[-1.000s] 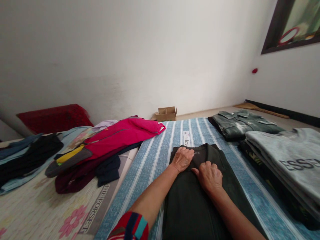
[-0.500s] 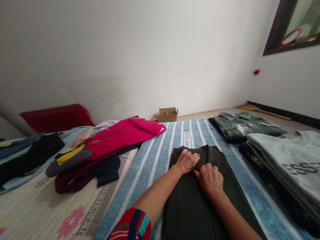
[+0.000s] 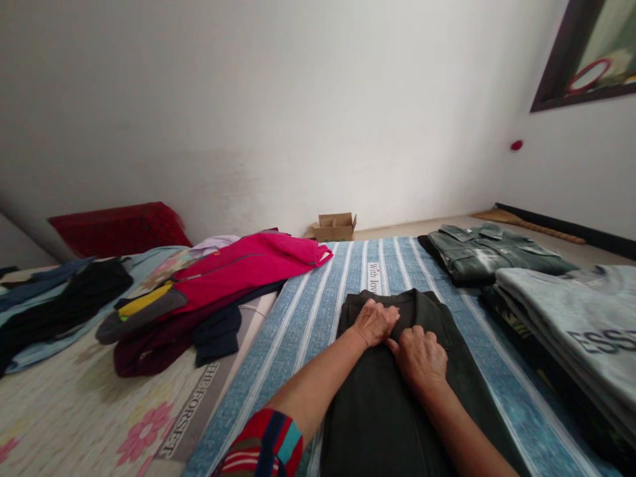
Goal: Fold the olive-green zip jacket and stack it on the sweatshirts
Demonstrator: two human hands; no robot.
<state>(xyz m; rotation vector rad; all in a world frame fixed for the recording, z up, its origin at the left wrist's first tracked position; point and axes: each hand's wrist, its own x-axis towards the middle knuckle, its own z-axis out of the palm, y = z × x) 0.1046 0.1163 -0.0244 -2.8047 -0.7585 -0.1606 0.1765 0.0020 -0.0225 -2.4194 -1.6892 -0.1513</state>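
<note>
A dark green collared garment [image 3: 382, 411], its sides folded in, lies flat on a blue striped sheet [image 3: 303, 311] in front of me. At its collar end, my left hand [image 3: 376, 322] is closed with curled fingers on the fabric beside the collar opening. My right hand [image 3: 422, 354] sits just to the right and a little nearer, also closed on the cloth, its thumb pointing toward the left hand. What each set of fingertips pinches is partly hidden beneath the hands.
Folded stacks stand on the right: a grey lettered sweatshirt [image 3: 571, 318] on top of one, a green patterned jacket [image 3: 491, 252] behind it. Loose clothes lie left, including a pink jacket [image 3: 248, 268] and black garment [image 3: 74, 298]. A cardboard box [image 3: 334, 228] stands by the wall.
The view has shifted slightly to the left, so the surroundings sit a little further right. Both hands keep the same place and grip on the garment.
</note>
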